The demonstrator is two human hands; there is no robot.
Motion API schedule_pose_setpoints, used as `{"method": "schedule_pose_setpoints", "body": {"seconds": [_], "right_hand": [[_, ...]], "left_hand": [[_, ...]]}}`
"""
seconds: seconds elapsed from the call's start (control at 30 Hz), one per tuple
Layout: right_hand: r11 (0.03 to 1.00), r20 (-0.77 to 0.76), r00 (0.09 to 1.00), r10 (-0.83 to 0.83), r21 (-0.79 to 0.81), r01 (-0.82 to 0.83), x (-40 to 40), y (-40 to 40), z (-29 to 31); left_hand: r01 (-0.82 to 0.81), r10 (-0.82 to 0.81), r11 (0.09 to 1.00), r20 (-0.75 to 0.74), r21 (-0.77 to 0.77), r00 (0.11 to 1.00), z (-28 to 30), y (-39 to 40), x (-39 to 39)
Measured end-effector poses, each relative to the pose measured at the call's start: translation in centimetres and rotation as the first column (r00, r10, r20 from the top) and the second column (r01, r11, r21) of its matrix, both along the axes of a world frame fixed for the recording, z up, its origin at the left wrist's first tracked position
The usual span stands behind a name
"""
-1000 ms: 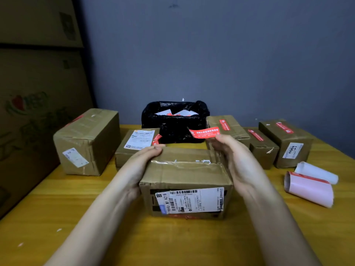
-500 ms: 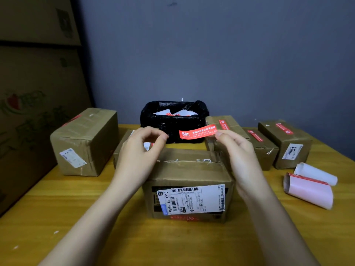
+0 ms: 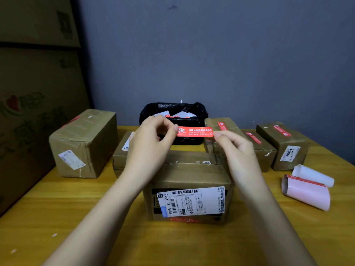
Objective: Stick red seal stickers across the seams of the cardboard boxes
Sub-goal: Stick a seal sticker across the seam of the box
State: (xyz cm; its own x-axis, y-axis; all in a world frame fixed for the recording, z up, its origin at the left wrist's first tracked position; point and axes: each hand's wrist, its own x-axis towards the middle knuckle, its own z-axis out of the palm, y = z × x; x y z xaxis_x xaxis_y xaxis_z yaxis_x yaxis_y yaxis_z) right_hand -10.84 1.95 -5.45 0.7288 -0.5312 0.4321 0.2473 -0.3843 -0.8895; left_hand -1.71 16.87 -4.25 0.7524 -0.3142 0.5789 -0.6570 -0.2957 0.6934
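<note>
A red seal sticker (image 3: 195,131) with white print is stretched level in the air between my hands. My left hand (image 3: 151,144) pinches its left end and my right hand (image 3: 235,148) pinches its right end. Below and in front of them a taped cardboard box (image 3: 190,175) with a white shipping label on its near face sits on the yellow wooden table (image 3: 96,217). Its top tape seam runs left to right under my hands.
A large box (image 3: 82,143) stands at the left, a smaller one (image 3: 120,156) behind my left hand. Three boxes with red stickers (image 3: 284,143) line the right. A black-lined bin (image 3: 173,112) sits at the back. Rolled backing sheets (image 3: 307,187) lie at right.
My left hand left the box top, rose and took the sticker's left end. My right hand lifted the sticker slightly; it is now held taut between both hands.
</note>
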Motion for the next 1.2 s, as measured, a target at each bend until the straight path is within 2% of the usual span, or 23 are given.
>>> {"method": "schedule_pose_setpoints", "body": {"seconds": [0.07, 0.13, 0.23, 0.4, 0.57, 0.67, 0.77, 0.9, 1.0, 1.1, 1.2], "right_hand": [[0.978, -0.008, 0.991, -0.131, -0.167, 0.128, 0.2, -0.1, -0.5], [0.948, 0.012, 0.978, -0.21, -0.243, 0.207, 0.2, -0.2, -0.6], [0.977, 0.029, 0.993, -0.114, -0.176, 0.118, 0.2, 0.1, -0.1], [0.988, 0.102, 0.993, -0.052, -0.138, 0.066, 0.5, 0.7, 0.0], [0.952, 0.121, 0.98, -0.159, -0.243, 0.185, 0.9, 0.9, -0.5], [0.956, 0.055, 0.988, -0.141, -0.252, 0.151, 1.1, 0.6, -0.3], [0.947, -0.089, 0.989, -0.121, -0.308, 0.088, 1.2, 0.4, -0.1], [0.836, -0.264, 0.935, -0.236, -0.545, 0.057, 1.1, 0.5, -0.1], [0.733, -0.276, 0.903, -0.329, -0.678, 0.059, 1.1, 0.8, -0.4], [0.654, -0.244, 0.892, -0.38, -0.753, 0.072, 1.0, 1.1, -0.7], [0.617, -0.269, 0.875, -0.402, -0.786, 0.042, 1.1, 1.3, -0.7]], "left_hand": [[-0.062, 0.06, 0.998, 0.051, 0.028, 0.997, -0.2, 0.2, 0.0], [-0.076, 0.076, 0.997, 0.048, 0.007, 0.996, -0.3, 0.5, 0.2], [-0.058, 0.057, 0.998, 0.029, 0.017, 0.998, -0.2, 0.7, 0.2], [-0.079, 0.078, 0.997, 0.024, 0.019, 0.997, -0.2, 0.7, 0.2], [-0.075, 0.075, 0.997, -0.005, 0.014, 0.997, -0.3, 0.8, 0.5], [-0.08, 0.081, 0.997, -0.022, 0.022, 0.996, -0.4, 1.2, 0.4], [-0.123, 0.125, 0.987, -0.012, 0.099, 0.992, -0.6, 1.5, 0.1], [-0.273, 0.243, 0.913, 0.134, 0.304, 0.961, -1.2, 1.6, 0.0], [-0.35, 0.283, 0.823, 0.213, 0.448, 0.935, -1.7, 1.4, -0.2], [-0.407, 0.297, 0.759, 0.287, 0.508, 0.911, -2.2, 1.2, -0.4], [-0.445, 0.308, 0.735, 0.334, 0.511, 0.891, -2.4, 1.1, -0.3]]}}
